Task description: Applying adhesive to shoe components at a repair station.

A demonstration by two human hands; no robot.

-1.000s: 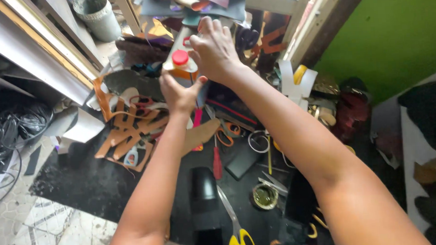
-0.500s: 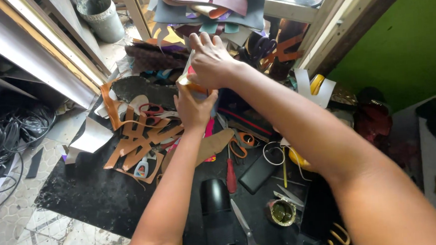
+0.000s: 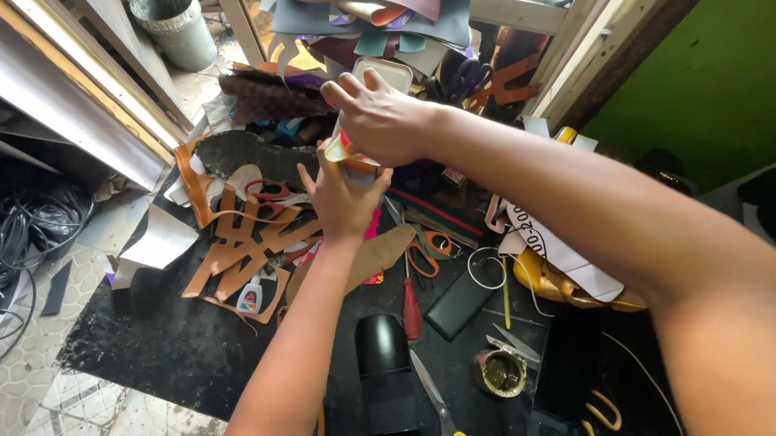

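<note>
My left hand (image 3: pixel 345 198) grips a small glue bottle (image 3: pixel 347 155) with a yellow and orange label from below. On top of that bottle, my right hand (image 3: pixel 382 118) is clamped over its cap; the cap is hidden under the fingers. Both hands are raised above a black mat (image 3: pixel 158 341) strewn with brown leather offcuts (image 3: pixel 241 246). A tan sole-shaped leather piece (image 3: pixel 381 249) lies just under my left wrist.
On the mat lie a red-handled screwdriver (image 3: pixel 410 308), orange-handled scissors (image 3: pixel 421 258), yellow-handled scissors (image 3: pixel 440 407), a black cylinder (image 3: pixel 384 375), a small open tin (image 3: pixel 502 372), a second small glue bottle (image 3: pixel 250 295) and a black phone (image 3: pixel 461 304). Leather sheets (image 3: pixel 352 1) pile up behind. Black cables (image 3: pixel 18 238) sit left.
The bottle's red cap, visible a second ago, is now covered by my right hand. The view has shifted, so the hands sit lower in the frame.
</note>
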